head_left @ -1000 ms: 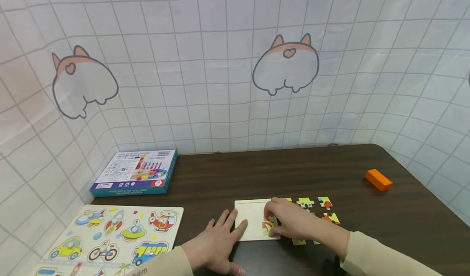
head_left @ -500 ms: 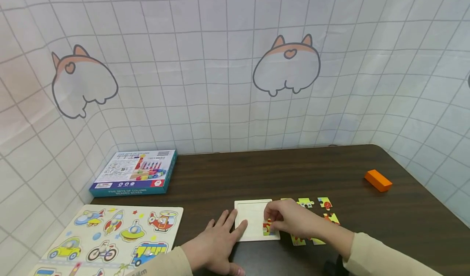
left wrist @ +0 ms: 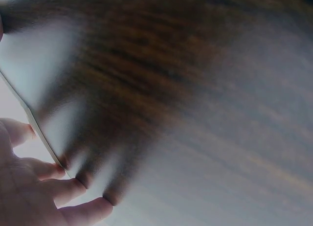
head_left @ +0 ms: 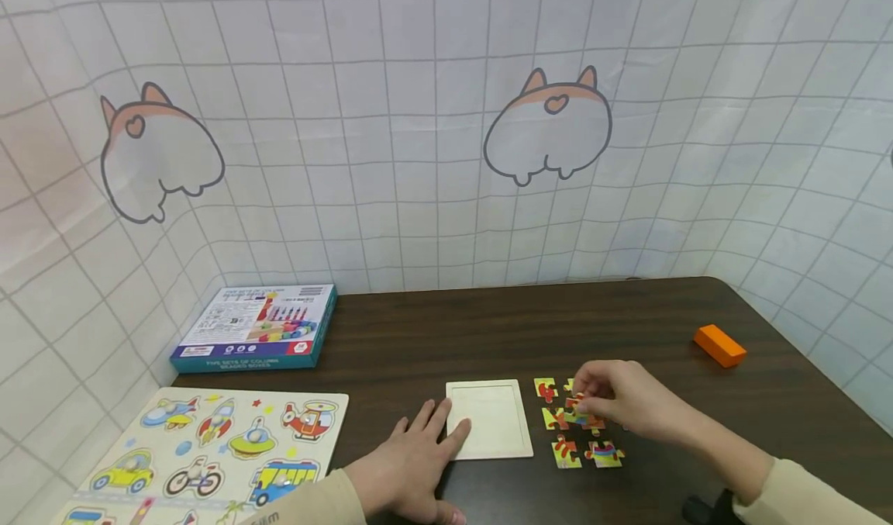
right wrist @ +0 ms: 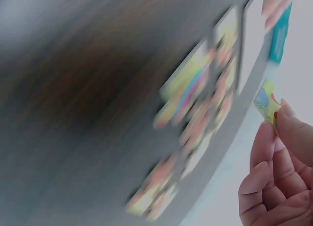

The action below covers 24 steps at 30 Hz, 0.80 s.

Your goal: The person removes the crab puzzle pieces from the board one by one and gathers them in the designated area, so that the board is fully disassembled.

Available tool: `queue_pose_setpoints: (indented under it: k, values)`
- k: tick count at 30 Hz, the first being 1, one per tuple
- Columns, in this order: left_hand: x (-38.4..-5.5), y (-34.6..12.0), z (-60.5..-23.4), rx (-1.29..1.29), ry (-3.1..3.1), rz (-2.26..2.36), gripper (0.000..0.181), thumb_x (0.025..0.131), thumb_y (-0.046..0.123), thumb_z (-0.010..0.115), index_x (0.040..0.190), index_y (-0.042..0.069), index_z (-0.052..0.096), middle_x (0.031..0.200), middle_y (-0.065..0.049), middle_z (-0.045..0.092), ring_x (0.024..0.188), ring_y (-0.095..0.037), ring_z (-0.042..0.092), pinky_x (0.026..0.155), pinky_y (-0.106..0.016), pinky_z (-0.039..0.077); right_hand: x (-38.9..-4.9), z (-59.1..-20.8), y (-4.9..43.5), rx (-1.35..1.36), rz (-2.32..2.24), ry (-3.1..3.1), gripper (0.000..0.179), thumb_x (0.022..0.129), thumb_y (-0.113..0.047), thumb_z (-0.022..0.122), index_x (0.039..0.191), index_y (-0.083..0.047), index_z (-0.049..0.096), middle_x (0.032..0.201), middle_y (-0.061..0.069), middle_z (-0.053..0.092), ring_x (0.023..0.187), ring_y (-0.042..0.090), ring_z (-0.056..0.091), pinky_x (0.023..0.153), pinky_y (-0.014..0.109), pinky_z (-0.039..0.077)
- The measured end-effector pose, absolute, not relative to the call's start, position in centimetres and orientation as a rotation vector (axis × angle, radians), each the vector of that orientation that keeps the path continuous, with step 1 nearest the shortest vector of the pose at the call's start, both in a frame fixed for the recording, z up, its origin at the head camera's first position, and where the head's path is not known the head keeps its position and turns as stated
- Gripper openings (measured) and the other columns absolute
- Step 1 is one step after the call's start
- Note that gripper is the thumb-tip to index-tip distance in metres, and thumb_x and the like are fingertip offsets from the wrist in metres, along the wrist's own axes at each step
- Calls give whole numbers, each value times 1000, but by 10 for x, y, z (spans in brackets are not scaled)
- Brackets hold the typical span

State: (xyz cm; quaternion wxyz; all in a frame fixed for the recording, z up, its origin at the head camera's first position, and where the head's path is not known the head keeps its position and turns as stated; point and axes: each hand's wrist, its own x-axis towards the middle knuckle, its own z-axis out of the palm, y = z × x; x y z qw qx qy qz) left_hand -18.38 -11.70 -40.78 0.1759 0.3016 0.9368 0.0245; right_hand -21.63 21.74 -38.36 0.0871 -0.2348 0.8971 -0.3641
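My right hand [head_left: 631, 401] pinches a small yellow jigsaw piece [right wrist: 265, 100] with blue and red marks between thumb and fingertips. In the head view that hand is over the right part of a group of jigsaw pieces [head_left: 567, 454], hiding some of them. The pieces are yellow and red, laid out in rough rows right of a pale wooden puzzle tray [head_left: 498, 416]. Nothing lies in the tray. My left hand [head_left: 415, 463] is spread flat, with thumb and fingertips resting at the tray's left edge and on the table.
A wooden vehicle puzzle board [head_left: 233, 440] lies at the left front. Behind it is a flat teal-edged toy box [head_left: 258, 327]. An orange block [head_left: 719, 345] sits at the far right of the dark table [head_left: 446, 327]. White grid-patterned cloth [head_left: 391, 160] surrounds the table.
My right hand has lifted the jigsaw piece from the tray's lower right corner and carried it right, over the other pieces. My left hand stays in place.
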Motion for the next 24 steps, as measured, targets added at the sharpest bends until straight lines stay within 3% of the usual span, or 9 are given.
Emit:
queue_pose_setpoints:
  k: [10,24]
  values:
    - [-183,-118,-406,856,2650,64,106,77,70,74,161,23,32,169,-19,22,155,-44,24,111,-67,37,-201,-403,291,-673,-934,2723,6,96,-16,71,96,-12,67,81,-11,66,68,-1,55,61,22,47]
    - [-182,-117,-407,865,2645,75,105,78,70,74,161,23,32,169,-19,22,155,-44,24,110,-68,37,-193,-414,303,-680,-890,2687,13,95,-17,72,105,-10,72,90,-12,70,73,-5,56,66,22,51]
